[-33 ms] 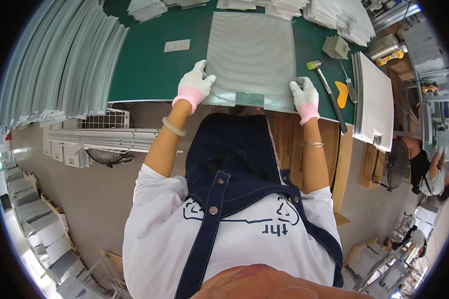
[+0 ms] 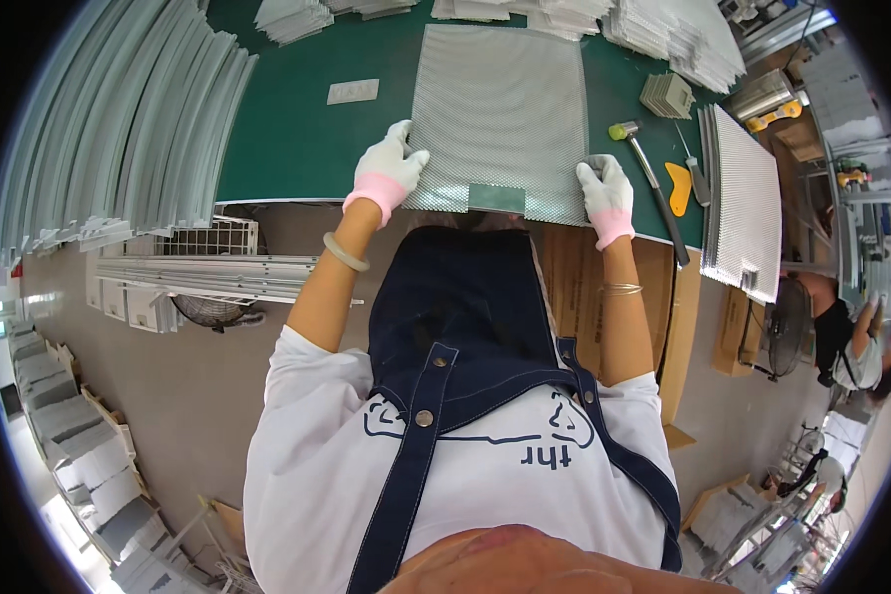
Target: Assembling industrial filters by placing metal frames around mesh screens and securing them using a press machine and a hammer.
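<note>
A silvery sheet of metal mesh [image 2: 500, 109] lies flat on the green worktop, with a rectangular notch cut into its near edge. My left hand [image 2: 386, 166], in a white glove with a pink cuff, grips the sheet's left edge close to the near corner, thumb toward the mesh. At the opposite edge my right hand [image 2: 605, 190], gloved alike, has its thumb and fingers closed at the sheet's side. Right of that hand lie a hammer [image 2: 649, 176] with a yellow-green head, a yellow scraper-like piece [image 2: 678, 188] and a screwdriver [image 2: 699, 178].
Long pale metal strips [image 2: 119, 129] are stacked on the left. A small light plate [image 2: 352, 91] lies on the green worktop [image 2: 297, 148]. More mesh sheets [image 2: 742, 198] stand stacked at the right edge, near small grey parts [image 2: 667, 95]. Fans and a co-worker [image 2: 856, 346] are farther right.
</note>
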A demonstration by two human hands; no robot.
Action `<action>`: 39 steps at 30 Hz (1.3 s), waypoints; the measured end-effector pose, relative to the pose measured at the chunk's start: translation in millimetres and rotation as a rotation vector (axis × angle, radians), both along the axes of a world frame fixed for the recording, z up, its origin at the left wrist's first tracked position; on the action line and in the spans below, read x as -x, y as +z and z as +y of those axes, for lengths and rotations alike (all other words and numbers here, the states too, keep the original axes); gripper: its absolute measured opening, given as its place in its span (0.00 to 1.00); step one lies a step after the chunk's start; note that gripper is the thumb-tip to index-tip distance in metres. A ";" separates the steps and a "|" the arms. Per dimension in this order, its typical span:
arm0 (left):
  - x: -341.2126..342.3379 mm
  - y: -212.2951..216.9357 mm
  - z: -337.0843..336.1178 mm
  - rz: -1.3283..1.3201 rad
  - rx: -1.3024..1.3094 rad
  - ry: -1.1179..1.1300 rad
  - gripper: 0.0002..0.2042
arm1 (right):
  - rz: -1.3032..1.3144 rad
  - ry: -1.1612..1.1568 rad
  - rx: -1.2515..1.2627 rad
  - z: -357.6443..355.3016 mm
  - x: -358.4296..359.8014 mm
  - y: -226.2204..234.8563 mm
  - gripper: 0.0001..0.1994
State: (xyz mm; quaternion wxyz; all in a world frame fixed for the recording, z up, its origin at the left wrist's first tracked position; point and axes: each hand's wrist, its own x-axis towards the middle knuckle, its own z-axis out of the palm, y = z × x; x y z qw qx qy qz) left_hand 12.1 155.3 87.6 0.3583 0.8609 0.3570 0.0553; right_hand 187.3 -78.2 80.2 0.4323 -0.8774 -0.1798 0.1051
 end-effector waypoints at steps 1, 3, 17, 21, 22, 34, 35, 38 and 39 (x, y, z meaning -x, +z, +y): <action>0.1 0.5 0.0 -0.003 -0.002 0.001 0.27 | 0.005 -0.010 -0.019 -1.6 -0.5 1.5 0.13; 0.8 1.0 -0.2 0.005 -0.020 -0.010 0.27 | -0.052 0.002 -0.020 -3.0 -2.4 -4.5 0.13; -16.2 4.1 5.5 0.268 -0.187 -0.047 0.28 | -0.069 0.028 0.154 4.0 -6.3 -3.7 0.13; -18.0 4.5 4.4 0.297 -0.220 -0.065 0.28 | -0.071 0.022 0.157 -0.1 -7.1 -4.9 0.14; -17.6 4.1 4.2 0.300 -0.212 -0.066 0.28 | -0.070 0.023 0.158 0.0 -6.5 -3.6 0.14; -15.3 22.2 -7.2 0.401 -0.266 -0.063 0.27 | -0.108 0.051 0.274 1.3 -1.9 2.5 0.12; -13.5 19.6 -8.4 0.404 -0.265 -0.058 0.27 | -0.080 0.058 0.289 0.9 -1.8 3.4 0.13; -9.7 15.8 -12.7 0.323 -0.479 0.002 0.28 | -0.131 0.067 0.373 1.2 -0.6 -1.5 0.14; -8.9 17.3 -13.1 0.317 -0.537 -0.075 0.26 | -0.210 0.066 0.441 0.9 0.1 -4.2 0.14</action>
